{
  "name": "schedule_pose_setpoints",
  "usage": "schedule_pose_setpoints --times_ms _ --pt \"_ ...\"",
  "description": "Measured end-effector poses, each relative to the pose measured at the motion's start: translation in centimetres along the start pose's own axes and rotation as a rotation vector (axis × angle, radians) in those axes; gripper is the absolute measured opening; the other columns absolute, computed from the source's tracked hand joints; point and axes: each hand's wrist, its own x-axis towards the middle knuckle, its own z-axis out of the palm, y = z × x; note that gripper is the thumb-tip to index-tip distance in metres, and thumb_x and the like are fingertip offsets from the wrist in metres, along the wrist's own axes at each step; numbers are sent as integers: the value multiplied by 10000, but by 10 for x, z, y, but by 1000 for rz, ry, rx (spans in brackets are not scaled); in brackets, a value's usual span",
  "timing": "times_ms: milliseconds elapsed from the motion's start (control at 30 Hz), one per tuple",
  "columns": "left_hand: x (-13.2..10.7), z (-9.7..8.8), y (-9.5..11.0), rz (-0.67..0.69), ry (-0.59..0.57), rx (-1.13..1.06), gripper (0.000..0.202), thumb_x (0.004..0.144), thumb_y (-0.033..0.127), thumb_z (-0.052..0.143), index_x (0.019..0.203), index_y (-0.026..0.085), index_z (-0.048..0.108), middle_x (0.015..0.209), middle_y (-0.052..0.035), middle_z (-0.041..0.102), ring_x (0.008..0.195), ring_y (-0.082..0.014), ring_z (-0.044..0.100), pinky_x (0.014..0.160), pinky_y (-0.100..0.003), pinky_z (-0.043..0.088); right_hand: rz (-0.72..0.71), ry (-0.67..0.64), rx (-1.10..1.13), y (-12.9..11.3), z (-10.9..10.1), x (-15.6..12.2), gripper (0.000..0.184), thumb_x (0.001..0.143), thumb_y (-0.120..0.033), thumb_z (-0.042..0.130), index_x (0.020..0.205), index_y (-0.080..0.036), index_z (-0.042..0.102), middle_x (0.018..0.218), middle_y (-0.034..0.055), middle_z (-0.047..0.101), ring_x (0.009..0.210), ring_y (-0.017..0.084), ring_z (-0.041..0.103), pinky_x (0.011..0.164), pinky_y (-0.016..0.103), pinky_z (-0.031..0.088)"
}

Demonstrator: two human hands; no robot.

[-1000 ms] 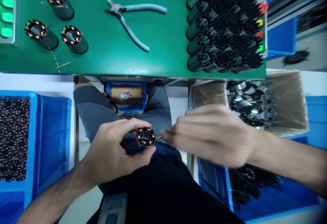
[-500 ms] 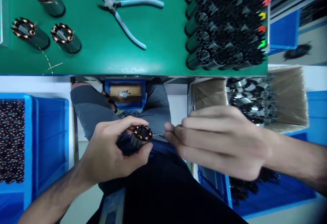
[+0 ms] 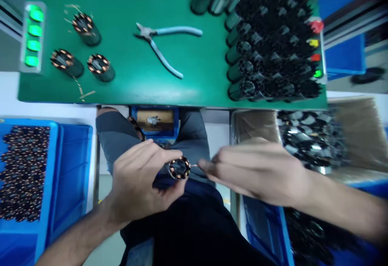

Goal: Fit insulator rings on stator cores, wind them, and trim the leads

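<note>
My left hand (image 3: 145, 181) is closed around a motor stator (image 3: 179, 168), a dark ringed cylinder with copper windings at its end, held above my lap with that end facing up. A thin copper wire (image 3: 194, 165) runs from the stator's right side to my right hand (image 3: 251, 169). Thumb and fingertips of that hand are pinched on the wire; the hand is blurred. On the green table (image 3: 130, 84), diagonal cutters (image 3: 163, 39) with light blue handles lie spread open. Three wound stators (image 3: 101, 68) stand to the left of them, beside loose wire scraps (image 3: 86, 94).
Many black stator cores (image 3: 242, 72) stand packed at the table's right. A box with a green-lit button panel (image 3: 33, 37) is at the left. Blue crates (image 3: 69, 169) flank me, the left one filled with wound stators. A lined carton (image 3: 257, 124) of metal parts stands right.
The view has shifted, so the table appears lower and further right. My left hand has tilted the stator so its wound end faces me more. The right hand still pinches the wire.
</note>
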Motion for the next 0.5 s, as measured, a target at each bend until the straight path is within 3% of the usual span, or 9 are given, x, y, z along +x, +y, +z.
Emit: schedule_pose_setpoints --times_ms 67,100,167,267,400,500 --pt "2 -5 0 -112 -16 -95 279 961 249 838 1214 229 722 1053 -7 863 926 -183 828 1093 -368 679 -128 88 -238 0 -9 -6 171 1100 -108 769 969 -218 768 809 -14 788 664 103 744 640 216 555" --pt "4 -8 -2 -126 0 -100 257 979 234 832 1211 243 722 1073 -3 860 952 -179 825 1131 -381 653 -117 136 -289 3 -13 -8 119 1085 -119 802 1063 -234 781 856 -12 803 693 108 759 678 218 584" --pt "12 -15 -10 -130 71 -2 185 1017 210 829 1169 272 743 1112 6 861 1029 -183 825 1242 -441 573 -44 246 -311 9 -14 -9 180 1071 -174 838 1221 -263 793 885 -12 798 682 115 745 686 231 608" --pt "35 -19 -34 -128 221 268 87 1045 229 843 1081 289 791 1202 -16 865 1185 -253 783 1318 -560 473 16 331 -286 12 -11 5 201 1080 -217 813 1270 -283 813 837 -18 751 621 122 697 611 257 582" --pt "67 -15 -71 -145 325 546 42 1063 290 829 1075 251 840 1381 -136 782 1328 -369 660 1259 -631 489 -77 337 -311 -6 -14 57 94 1098 -239 797 1186 -259 823 903 12 764 683 139 709 618 277 572" --pt "69 -9 -76 -195 347 586 209 1067 311 823 1257 226 834 1435 -190 719 1344 -402 595 1185 -604 518 -190 391 -453 -18 -21 124 120 1119 -211 749 1191 -233 842 978 47 770 771 171 717 699 311 604"
